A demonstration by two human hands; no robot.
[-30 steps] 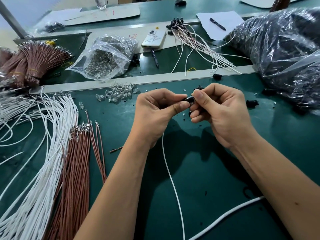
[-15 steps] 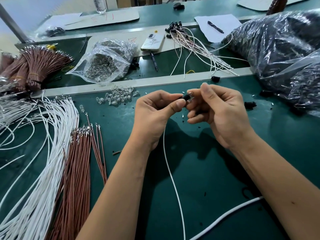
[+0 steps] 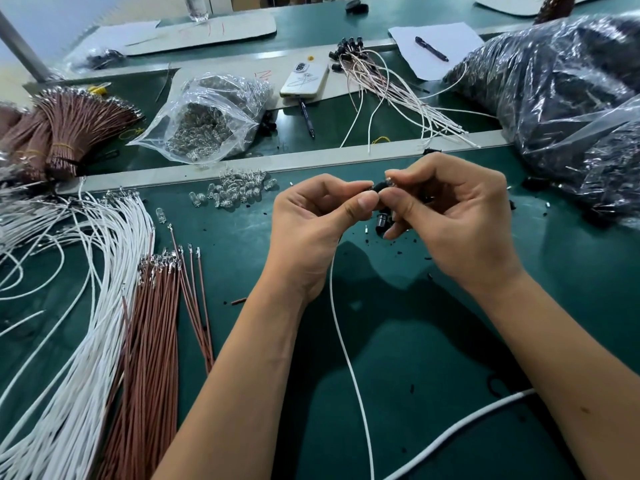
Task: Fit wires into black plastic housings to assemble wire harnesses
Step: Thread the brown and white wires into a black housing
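Over the middle of the green mat, my left hand point(image 3: 313, 220) and my right hand point(image 3: 453, 216) meet on a small black housing point(image 3: 381, 186). Left thumb and forefinger pinch its left end. Right thumb and forefinger pinch its right end, where something clear shows at the fingertips. A thin white wire point(image 3: 349, 358) hangs from under my left palm toward the near edge. My right hand's lower fingers curl round a second black housing point(image 3: 382, 221). How the wire enters the housing is hidden by my fingers.
Loose white wires point(image 3: 69, 323) and brown wires point(image 3: 152, 334) lie at the left. Clear bulbs point(image 3: 235, 192) sit near a bag of them point(image 3: 207, 123). Finished harnesses point(image 3: 388, 81), a phone point(image 3: 304, 79) and a large bag of black housings point(image 3: 571, 109) lie behind. A thick white cable point(image 3: 460, 431) crosses the near right.
My right hand has re-gripped, its forefinger now curled over the housing's right end. Both hands stay together at the same spot; the hanging wire barely moved.
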